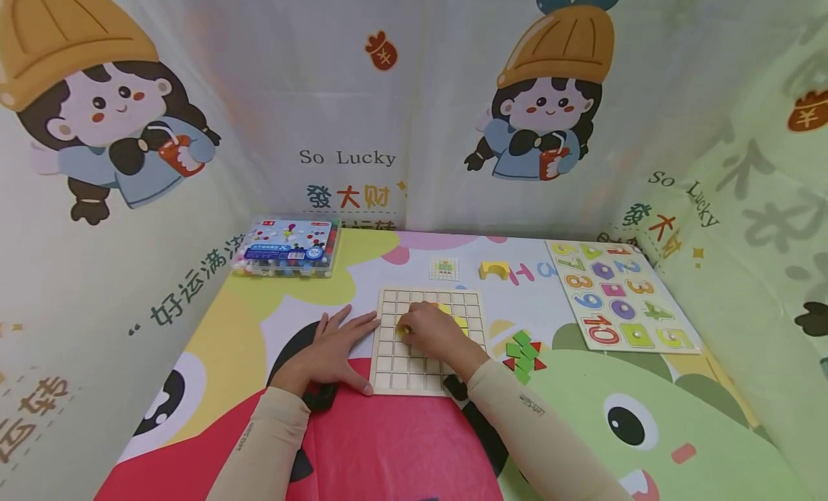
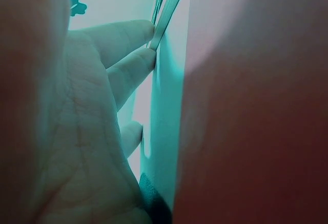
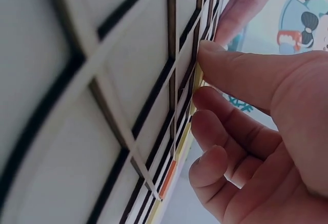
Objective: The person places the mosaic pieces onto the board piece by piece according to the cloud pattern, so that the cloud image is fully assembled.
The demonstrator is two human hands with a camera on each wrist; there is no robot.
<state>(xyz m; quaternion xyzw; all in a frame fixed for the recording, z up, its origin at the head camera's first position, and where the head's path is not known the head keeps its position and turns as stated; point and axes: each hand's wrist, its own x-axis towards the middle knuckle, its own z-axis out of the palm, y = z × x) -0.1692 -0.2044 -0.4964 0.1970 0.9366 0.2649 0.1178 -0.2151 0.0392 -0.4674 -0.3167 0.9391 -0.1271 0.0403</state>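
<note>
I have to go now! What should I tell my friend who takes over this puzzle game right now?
Left hand: flat on the table, fingers straight, steadying the left edge of the wooden grid board.
Right hand: over the board's middle, fingers pinching a yellow piece into a square.
Done: a few yellow pieces already sit in the board.
Left: most squares are empty. Green and red pieces wait on the table right of the board, a yellow arch block and a small pattern card behind it.
</note>
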